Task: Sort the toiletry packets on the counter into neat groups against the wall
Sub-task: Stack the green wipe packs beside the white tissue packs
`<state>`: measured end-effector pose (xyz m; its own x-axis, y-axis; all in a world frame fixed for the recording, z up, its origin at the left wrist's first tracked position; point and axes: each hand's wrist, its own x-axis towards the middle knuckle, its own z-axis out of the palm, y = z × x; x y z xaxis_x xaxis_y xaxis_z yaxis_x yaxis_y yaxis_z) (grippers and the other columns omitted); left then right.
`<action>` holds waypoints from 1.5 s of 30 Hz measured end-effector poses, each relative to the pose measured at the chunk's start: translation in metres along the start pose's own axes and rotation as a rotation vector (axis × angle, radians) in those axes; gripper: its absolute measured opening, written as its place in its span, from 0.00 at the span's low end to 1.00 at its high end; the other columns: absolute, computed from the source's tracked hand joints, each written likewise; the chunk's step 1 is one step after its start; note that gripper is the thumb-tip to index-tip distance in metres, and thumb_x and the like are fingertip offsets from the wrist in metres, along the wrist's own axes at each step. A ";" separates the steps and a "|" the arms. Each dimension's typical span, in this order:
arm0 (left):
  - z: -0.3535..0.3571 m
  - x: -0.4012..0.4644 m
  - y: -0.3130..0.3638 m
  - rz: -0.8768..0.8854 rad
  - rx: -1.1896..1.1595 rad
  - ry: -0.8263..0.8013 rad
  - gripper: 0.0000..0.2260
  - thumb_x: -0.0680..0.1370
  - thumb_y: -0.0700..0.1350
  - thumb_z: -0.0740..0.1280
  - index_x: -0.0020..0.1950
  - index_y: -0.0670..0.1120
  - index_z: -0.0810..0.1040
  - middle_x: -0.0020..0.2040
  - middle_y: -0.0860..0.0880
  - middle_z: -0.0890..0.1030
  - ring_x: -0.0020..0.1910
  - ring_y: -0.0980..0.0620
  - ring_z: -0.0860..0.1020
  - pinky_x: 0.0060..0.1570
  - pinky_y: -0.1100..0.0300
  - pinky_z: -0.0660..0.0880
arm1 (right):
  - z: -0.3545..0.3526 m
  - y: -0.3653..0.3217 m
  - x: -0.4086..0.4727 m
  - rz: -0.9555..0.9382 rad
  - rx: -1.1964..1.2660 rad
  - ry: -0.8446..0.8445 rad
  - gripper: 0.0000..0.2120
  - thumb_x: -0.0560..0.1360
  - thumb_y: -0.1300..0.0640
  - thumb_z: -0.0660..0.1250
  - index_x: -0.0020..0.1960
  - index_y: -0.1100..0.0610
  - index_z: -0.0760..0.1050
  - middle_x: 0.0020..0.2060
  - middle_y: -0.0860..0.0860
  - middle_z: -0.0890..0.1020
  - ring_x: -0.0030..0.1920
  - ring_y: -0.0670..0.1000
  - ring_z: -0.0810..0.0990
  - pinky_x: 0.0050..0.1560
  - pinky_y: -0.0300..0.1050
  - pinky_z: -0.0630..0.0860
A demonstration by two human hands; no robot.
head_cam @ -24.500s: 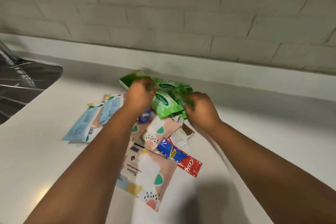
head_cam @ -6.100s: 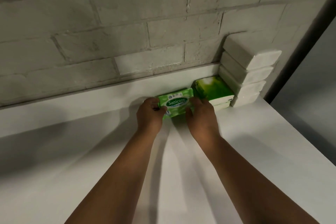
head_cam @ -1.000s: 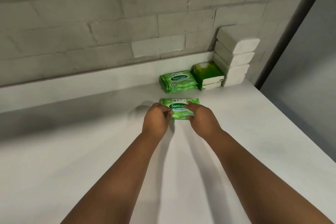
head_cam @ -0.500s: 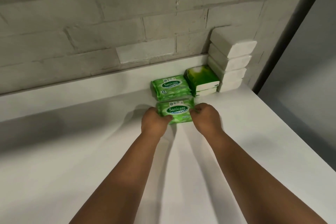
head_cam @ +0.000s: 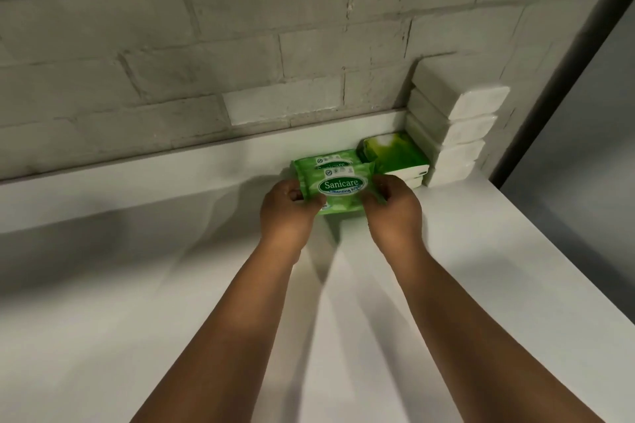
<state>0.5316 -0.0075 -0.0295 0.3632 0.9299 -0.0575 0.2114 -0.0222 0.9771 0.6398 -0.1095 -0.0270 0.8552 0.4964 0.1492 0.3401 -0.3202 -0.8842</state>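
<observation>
A green Sanicare wipes packet [head_cam: 340,191] is lifted and tilted just above the white counter [head_cam: 171,285]. My left hand [head_cam: 287,213] grips its left end and my right hand [head_cam: 395,213] grips its right end. Right behind it lies a second green Sanicare packet [head_cam: 323,161] against the wall ledge, partly covered by the held one. To the right of that sit green-topped tissue packs [head_cam: 395,156], one on another.
A stack of white wrapped packs [head_cam: 453,134] stands in the corner at the right. The brick wall [head_cam: 206,62] runs along the back. The counter's right edge [head_cam: 563,271] drops off beside a grey panel.
Both hands have carried the front green packet from the counter back toward the wall, so it now overlaps the packet that lies there.
</observation>
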 end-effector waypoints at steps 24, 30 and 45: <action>0.020 0.065 -0.013 0.109 0.164 0.079 0.17 0.70 0.46 0.75 0.57 0.44 0.80 0.50 0.46 0.83 0.48 0.48 0.81 0.52 0.50 0.78 | 0.050 0.006 0.054 -0.554 -0.743 -0.092 0.18 0.67 0.68 0.60 0.54 0.61 0.79 0.49 0.58 0.81 0.49 0.61 0.77 0.48 0.52 0.75; 0.018 0.059 -0.010 0.139 0.231 0.068 0.17 0.71 0.48 0.73 0.58 0.45 0.79 0.53 0.46 0.82 0.51 0.47 0.80 0.54 0.50 0.77 | 0.047 0.001 0.051 -0.534 -0.735 -0.148 0.21 0.69 0.69 0.61 0.62 0.63 0.75 0.57 0.60 0.78 0.58 0.62 0.74 0.59 0.54 0.73; -0.066 0.004 -0.001 0.177 0.436 0.114 0.15 0.76 0.52 0.66 0.60 0.47 0.77 0.62 0.47 0.75 0.62 0.49 0.73 0.65 0.57 0.67 | 0.054 -0.042 -0.026 -0.509 -0.752 -0.280 0.29 0.73 0.49 0.67 0.71 0.57 0.66 0.67 0.60 0.70 0.69 0.64 0.66 0.63 0.56 0.68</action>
<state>0.4725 0.0202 -0.0171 0.3311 0.9318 0.1487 0.5246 -0.3127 0.7918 0.5816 -0.0652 -0.0177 0.4428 0.8638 0.2405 0.8924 -0.3988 -0.2109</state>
